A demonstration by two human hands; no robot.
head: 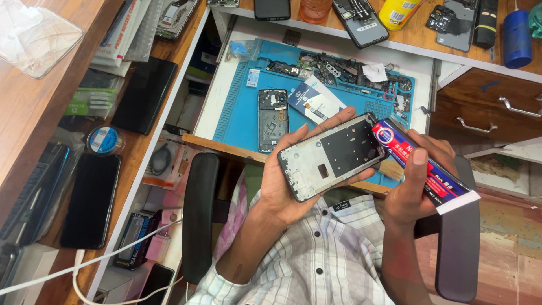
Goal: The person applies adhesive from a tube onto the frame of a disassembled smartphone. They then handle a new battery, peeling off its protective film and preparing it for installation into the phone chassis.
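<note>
1. Left hand (282,183) cradles a stripped phone frame (333,155) from below, fingers wrapped round its long edges and thumb hooked over the near side. Inner face up, tilted toward the camera, so the channel round the rim is open to view.

2. Right hand (415,181) is closed round a squeeze tube (420,164) — red, white and blue, flattened tail pointing out to the right. The forefinger lies along the top of it, a grip that looks made for steady pressure.

3. The tube's nozzle end sits right at the frame's upper right corner; whether the tip is touching the rim or just beside it, I cannot tell from this angle.

4. Both are held above the lap, in front of a pulled-out drawer carrying a blue work mat (237,107), well clear of the parts lying there.

5. On the mat: another dark phone chassis (272,118) lying flat, a white-and-blue packet (316,100) beside it, and a scatter of small boards and brackets (333,66) along the far edge — all near.

6. Further back, the counter (423,36) carries more phones, a yellow bottle (398,12) and a blue one (517,38).

7. To the left, a side shelf holds dark phones (90,200) lying flat and a tape roll (105,139).
</note>
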